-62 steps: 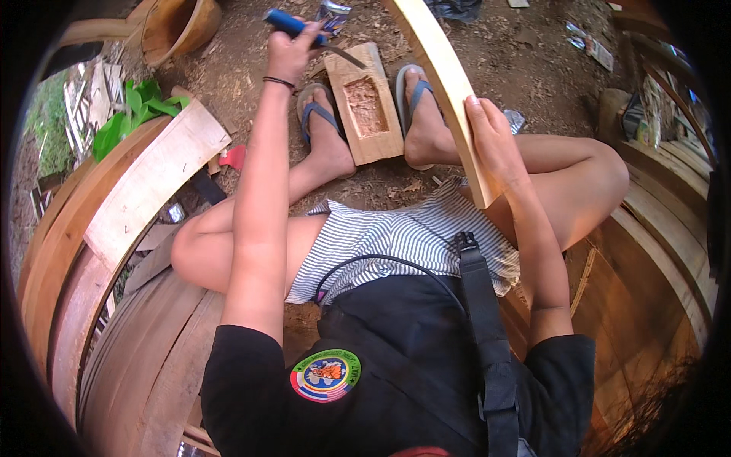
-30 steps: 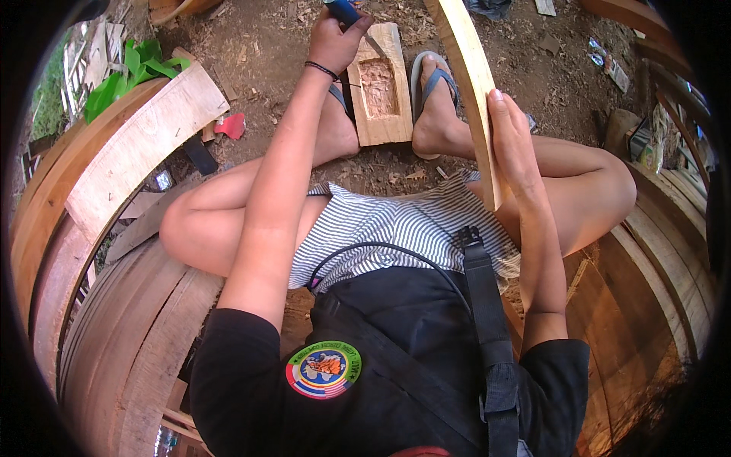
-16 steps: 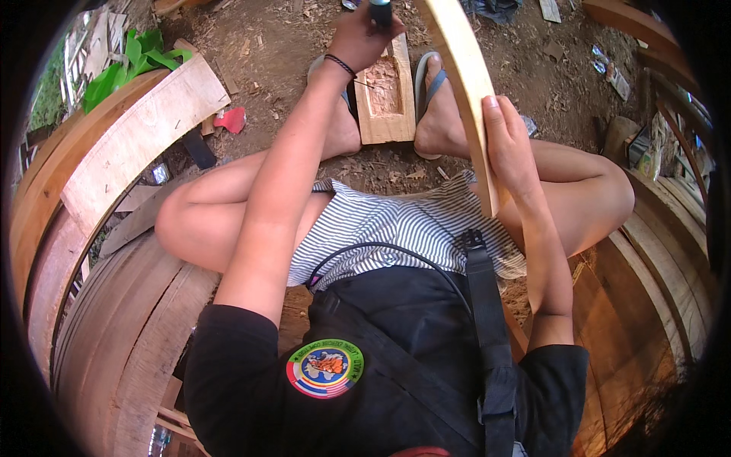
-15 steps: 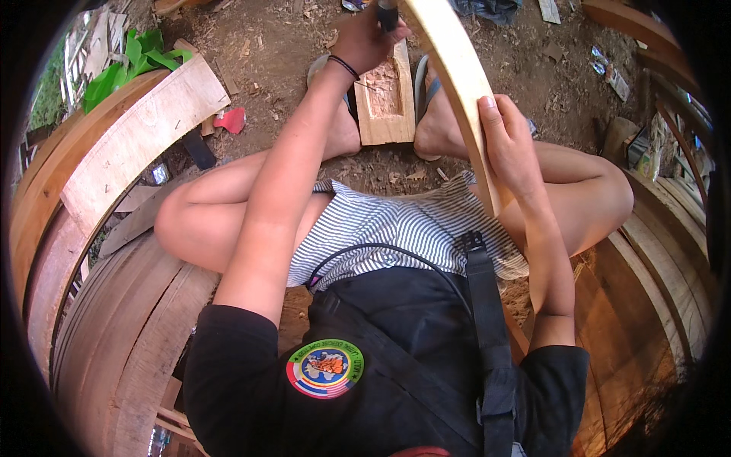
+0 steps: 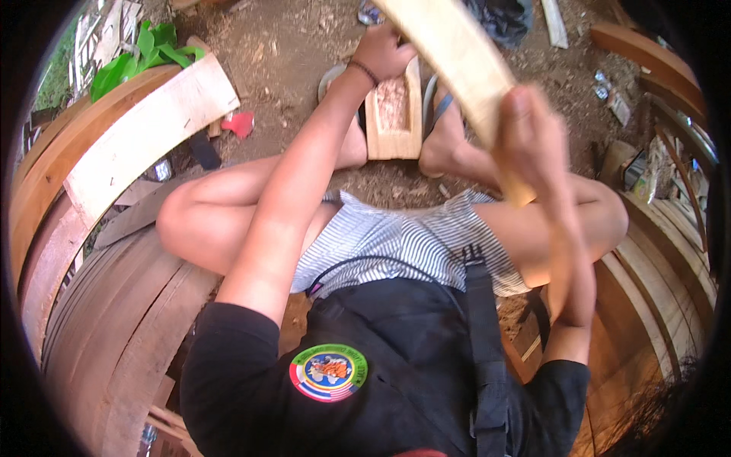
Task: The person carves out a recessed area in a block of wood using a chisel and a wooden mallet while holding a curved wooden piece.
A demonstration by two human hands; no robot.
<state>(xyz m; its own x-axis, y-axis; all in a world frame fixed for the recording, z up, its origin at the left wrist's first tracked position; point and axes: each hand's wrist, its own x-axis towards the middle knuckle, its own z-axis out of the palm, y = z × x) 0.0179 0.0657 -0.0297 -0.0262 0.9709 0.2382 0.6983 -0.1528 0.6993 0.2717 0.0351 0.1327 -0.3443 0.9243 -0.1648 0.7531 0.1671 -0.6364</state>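
On the ground between my feet lies a pale wooden block (image 5: pixel 396 146) with a rectangular recess cut into its top. The floor of the recess is rough and chipped. My left hand (image 5: pixel 383 53) is closed at the block's far end, around the dark handle of what looks like a chisel; the handle is mostly covered now, and its blade does not show. My right hand (image 5: pixel 533 141), smeared by motion, grips the near part of a long pale wooden board (image 5: pixel 457 57). The board slants up and left, its far end passing over or beside my left hand.
Stacked planks (image 5: pixel 145 320) lie on my left, with a pale board (image 5: pixel 156 126) and green leaves (image 5: pixel 141 61) farther up. More planks (image 5: pixel 640 305) are on my right. Wood chips, a red scrap (image 5: pixel 239 123) and a black plastic bag (image 5: pixel 502 19) lie on the dirt.
My right hand and the board have shifted, the hand a little nearer and to the right. My left hand sits slightly lower and farther right in the picture; the chisel's handle top is now hidden.
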